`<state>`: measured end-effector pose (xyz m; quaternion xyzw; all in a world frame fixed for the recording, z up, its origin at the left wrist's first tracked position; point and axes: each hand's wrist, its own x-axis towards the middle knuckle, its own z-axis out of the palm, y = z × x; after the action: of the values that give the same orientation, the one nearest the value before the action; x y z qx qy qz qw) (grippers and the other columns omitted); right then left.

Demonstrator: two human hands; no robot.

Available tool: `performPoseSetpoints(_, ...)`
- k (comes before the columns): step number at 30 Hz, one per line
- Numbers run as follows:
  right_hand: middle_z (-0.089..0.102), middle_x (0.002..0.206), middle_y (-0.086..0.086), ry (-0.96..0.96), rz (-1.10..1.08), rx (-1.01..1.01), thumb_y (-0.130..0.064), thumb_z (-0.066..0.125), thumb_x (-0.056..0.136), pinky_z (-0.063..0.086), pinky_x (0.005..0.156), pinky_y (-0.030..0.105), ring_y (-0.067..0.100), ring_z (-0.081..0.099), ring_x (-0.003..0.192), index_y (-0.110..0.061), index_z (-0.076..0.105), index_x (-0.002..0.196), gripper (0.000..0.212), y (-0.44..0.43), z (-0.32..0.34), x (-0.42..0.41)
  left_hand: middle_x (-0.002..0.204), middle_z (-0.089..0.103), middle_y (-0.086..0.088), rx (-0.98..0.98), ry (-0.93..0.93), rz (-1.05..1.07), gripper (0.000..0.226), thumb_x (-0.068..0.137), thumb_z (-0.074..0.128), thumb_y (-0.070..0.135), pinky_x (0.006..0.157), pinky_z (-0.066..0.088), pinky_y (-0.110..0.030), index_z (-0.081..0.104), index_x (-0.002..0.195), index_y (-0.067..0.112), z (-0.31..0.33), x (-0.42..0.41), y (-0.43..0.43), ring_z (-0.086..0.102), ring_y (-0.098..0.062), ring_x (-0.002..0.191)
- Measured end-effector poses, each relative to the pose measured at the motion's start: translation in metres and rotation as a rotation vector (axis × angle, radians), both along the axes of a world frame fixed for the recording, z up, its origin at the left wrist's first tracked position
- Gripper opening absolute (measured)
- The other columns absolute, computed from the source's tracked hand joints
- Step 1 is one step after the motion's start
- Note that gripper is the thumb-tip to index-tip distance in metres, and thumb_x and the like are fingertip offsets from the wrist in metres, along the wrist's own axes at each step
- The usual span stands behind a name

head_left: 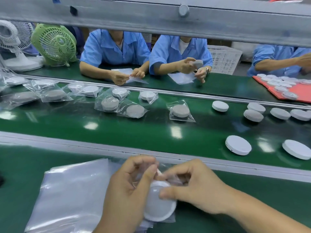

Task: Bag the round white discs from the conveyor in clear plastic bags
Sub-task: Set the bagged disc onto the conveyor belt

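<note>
- On the near bench, centre: one white disc [157, 206], already inside a clear bag [171, 218], lying on the green surface between two hands.
- Left hand [133, 187]: fingers curled, pinching the bag's open end just above the disc.
- Right hand [190, 185]: thumb pressed on the disc's top through the plastic, fingers curled round the same open end; the two hands almost touch.
- Near left, just beside the left hand: pile of bags [67, 199], flat, clear, unused.
- Mid-room: belt [151, 132], green and glossy, running left to right between grey rails.
- Belt, right part: loose discs [238, 145], two on the near side, about five more along the far side, all unbagged and lying flat.
- Belt, centre and left: bagged discs [180, 111], one per bag, some overlapping in a heap.
- Far bench: workers [114, 49] in blue shirts, seated, handling bags and discs.
- Far left: green fan [54, 44] with a white fan [10, 41] beside it.
- Far right: white basket [223, 59] behind the workers; red tray [301, 93] carrying more small round pieces.
</note>
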<state>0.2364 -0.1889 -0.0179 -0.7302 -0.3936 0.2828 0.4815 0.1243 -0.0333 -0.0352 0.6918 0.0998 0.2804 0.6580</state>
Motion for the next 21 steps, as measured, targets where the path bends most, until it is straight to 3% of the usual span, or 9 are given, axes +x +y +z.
performPoseSetpoints(2,0.077,0.085,-0.016,-0.089,-0.14,0.065,-0.04,0.088,0.075,0.05,0.072,0.014,-0.002,0.069,0.076,-0.042,0.082,0.09,0.016,0.002,0.003,0.015,0.111,0.067,0.02,0.289,0.009,0.097,0.014,0.094,0.066,0.043,0.085,0.046,-0.01,0.062,0.108,0.044,-0.004,-0.001,0.007,0.062,-0.002,0.109)
performPoseSetpoints(4,0.078,0.088,-0.018,-0.221,-0.385,0.13,-0.026,0.088,0.079,0.051,0.076,0.012,-0.003,0.072,0.082,-0.043,0.082,0.084,0.019,0.002,0.009,0.049,0.109,0.055,0.027,0.675,0.07,0.107,0.017,0.092,0.052,0.049,0.084,0.045,-0.017,0.052,0.108,0.044,-0.008,-0.001,0.02,0.054,-0.001,0.109)
performPoseSetpoints(6,0.078,0.091,-0.018,-0.441,-0.66,0.116,-0.018,0.086,0.082,0.047,0.079,0.006,-0.006,0.07,0.082,-0.04,0.081,0.082,0.023,0.0,0.012,0.095,0.101,0.055,0.029,1.041,0.166,0.026,0.019,0.086,0.052,0.054,0.08,0.048,-0.025,0.059,0.099,0.043,-0.009,-0.001,0.032,0.053,-0.002,0.1)
performPoseSetpoints(8,0.078,0.106,-0.009,-0.62,-0.81,-0.076,-0.015,0.076,0.091,0.043,0.088,0.007,0.004,0.07,0.095,-0.03,0.081,0.1,0.018,-0.003,0.013,0.144,0.094,0.062,0.032,1.245,0.22,-0.067,0.022,0.079,0.057,0.06,0.073,0.051,-0.027,0.072,0.085,0.045,-0.011,-0.001,0.038,0.06,-0.004,0.091)
performPoseSetpoints(10,0.072,0.127,0.002,-0.572,-0.717,-0.401,-0.023,0.064,0.1,0.043,0.096,0.017,0.021,0.067,0.114,-0.021,0.073,0.125,0.027,-0.002,0.01,0.175,0.088,0.066,0.036,1.285,0.256,-0.132,0.021,0.074,0.06,0.065,0.067,0.053,-0.025,0.075,0.078,0.051,-0.011,0.001,0.036,0.064,-0.001,0.083)
performPoseSetpoints(13,0.054,0.15,0.004,-0.355,-0.479,-0.701,-0.062,0.05,0.099,0.037,0.114,0.04,0.028,0.051,0.134,-0.026,0.046,0.152,0.064,0.011,0.0,0.182,0.088,0.067,0.035,1.294,0.226,-0.143,0.021,0.074,0.057,0.065,0.066,0.055,-0.027,0.075,0.075,0.054,-0.01,0.003,0.033,0.065,-0.001,0.079)
performPoseSetpoints(17,0.017,0.169,-0.001,-0.804,-0.604,-1.03,-0.092,0.015,0.08,0.01,0.112,0.075,0.037,0.011,0.154,-0.047,0.021,0.155,0.088,-0.011,-0.015,0.168,0.089,0.068,0.033,1.28,0.191,-0.125,0.017,0.075,0.06,0.058,0.064,0.056,-0.028,0.076,0.074,0.051,-0.01,0.002,0.034,0.066,-0.002,0.079)
performPoseSetpoints(19,0.012,0.168,0.007,-0.727,-0.626,-1.057,-0.087,0.024,0.086,0.025,0.113,0.065,0.039,0.015,0.152,-0.04,0.012,0.16,0.089,-0.043,-0.022,0.16,0.089,0.068,0.032,1.27,0.172,-0.105,0.026,0.081,0.053,0.054,0.065,0.056,-0.03,0.077,0.075,0.047,-0.011,0.002,0.034,0.065,-0.002,0.08)
performPoseSetpoints(21,0.031,0.154,0.016,-0.741,-0.645,-0.904,-0.061,0.044,0.1,0.039,0.114,0.043,0.032,0.038,0.139,-0.023,0.024,0.162,0.076,-0.072,-0.028,0.149,0.09,0.068,0.031,1.202,0.161,-0.081,0.027,0.084,0.053,0.052,0.068,0.055,-0.032,0.077,0.078,0.043,-0.011,0.0,0.033,0.063,-0.001,0.082)
